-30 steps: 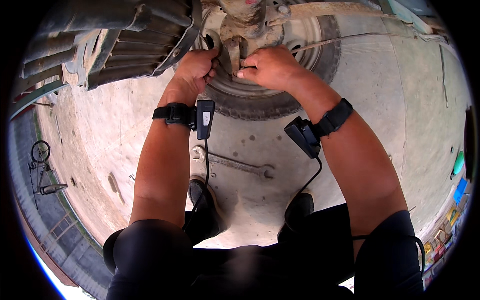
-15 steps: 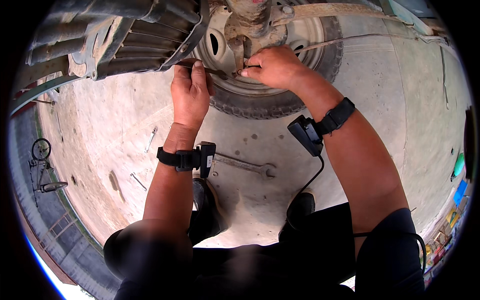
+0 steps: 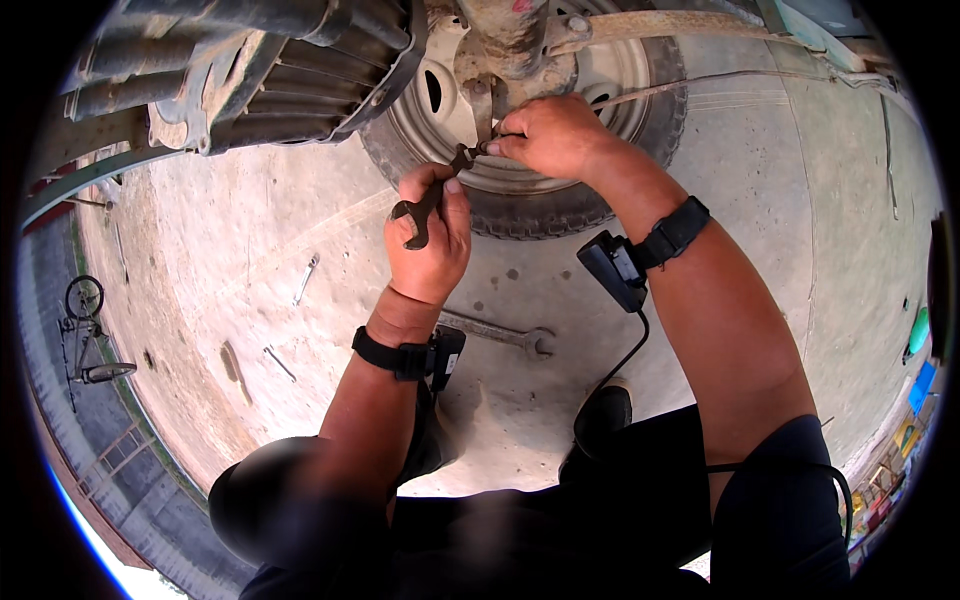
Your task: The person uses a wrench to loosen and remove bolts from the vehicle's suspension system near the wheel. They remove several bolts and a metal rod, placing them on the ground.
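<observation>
In my left hand point(image 3: 430, 262) is a brown, worn open-ended wrench point(image 3: 428, 206), gripped between thumb and fingers. Its near jaw sticks out over the hand, and the far end reaches up to a small fitting beside my right fingertips. My right hand point(image 3: 556, 138) is closed in a pinch there, in front of the wheel; what lies between the fingers is mostly hidden. Just above the pinch hangs a rusty metal lever point(image 3: 482, 108), below a dirty cylindrical housing point(image 3: 508, 40). Behind both hands stands the wheel, with a pale rim and a black tyre point(image 3: 540, 212).
A ribbed dark metal casing point(image 3: 300, 95) overhangs at upper left. On the concrete floor lie a large wrench point(image 3: 500, 332), a smaller wrench point(image 3: 305, 280) and a thin tool point(image 3: 280, 363). A thin rod point(image 3: 690, 78) runs right from the wheel. A bicycle point(image 3: 88, 330) stands far left.
My left hand has come down and to the right, turning the wrench from roughly level to steeply slanted, its near jaw now toward me. My right hand stays in nearly the same place.
</observation>
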`<move>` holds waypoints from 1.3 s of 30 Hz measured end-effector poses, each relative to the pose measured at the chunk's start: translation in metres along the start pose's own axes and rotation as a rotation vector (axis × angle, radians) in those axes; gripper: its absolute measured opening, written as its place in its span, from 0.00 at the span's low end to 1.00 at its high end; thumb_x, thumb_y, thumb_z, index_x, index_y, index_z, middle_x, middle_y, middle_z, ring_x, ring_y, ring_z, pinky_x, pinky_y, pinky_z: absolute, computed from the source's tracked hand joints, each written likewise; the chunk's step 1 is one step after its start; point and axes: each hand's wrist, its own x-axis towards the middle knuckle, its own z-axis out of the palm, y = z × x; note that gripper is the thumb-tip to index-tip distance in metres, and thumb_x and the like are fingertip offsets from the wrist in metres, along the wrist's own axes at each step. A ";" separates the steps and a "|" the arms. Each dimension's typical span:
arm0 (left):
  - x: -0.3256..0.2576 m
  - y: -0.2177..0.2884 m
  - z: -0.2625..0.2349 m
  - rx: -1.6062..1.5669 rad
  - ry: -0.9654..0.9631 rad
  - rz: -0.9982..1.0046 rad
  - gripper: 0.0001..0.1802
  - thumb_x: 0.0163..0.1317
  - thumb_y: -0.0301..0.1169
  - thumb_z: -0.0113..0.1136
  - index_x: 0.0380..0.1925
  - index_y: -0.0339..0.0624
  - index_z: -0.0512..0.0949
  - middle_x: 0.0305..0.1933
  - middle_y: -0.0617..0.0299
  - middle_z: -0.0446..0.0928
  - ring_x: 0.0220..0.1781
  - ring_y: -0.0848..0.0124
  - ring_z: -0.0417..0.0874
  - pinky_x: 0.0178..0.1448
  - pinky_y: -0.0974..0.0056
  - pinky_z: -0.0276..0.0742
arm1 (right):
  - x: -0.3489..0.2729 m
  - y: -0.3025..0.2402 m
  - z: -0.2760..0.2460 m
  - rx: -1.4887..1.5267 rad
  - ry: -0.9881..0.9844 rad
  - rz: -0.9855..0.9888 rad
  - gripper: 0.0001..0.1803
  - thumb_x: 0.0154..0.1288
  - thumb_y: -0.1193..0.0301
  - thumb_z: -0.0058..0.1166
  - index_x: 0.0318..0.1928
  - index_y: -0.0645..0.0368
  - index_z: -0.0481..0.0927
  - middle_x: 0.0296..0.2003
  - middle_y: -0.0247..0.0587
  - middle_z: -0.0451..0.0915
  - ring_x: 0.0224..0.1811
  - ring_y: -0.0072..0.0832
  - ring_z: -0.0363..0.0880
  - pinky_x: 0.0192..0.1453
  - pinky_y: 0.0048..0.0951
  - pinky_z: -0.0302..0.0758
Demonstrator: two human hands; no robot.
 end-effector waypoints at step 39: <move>0.119 -0.037 -0.007 -0.499 -0.349 -0.913 0.10 0.70 0.35 0.55 0.38 0.39 0.76 0.20 0.65 0.69 0.16 0.74 0.65 0.19 0.67 0.57 | 0.000 -0.001 0.001 0.016 0.018 -0.030 0.24 0.67 0.47 0.55 0.50 0.50 0.87 0.46 0.37 0.86 0.50 0.40 0.83 0.59 0.40 0.74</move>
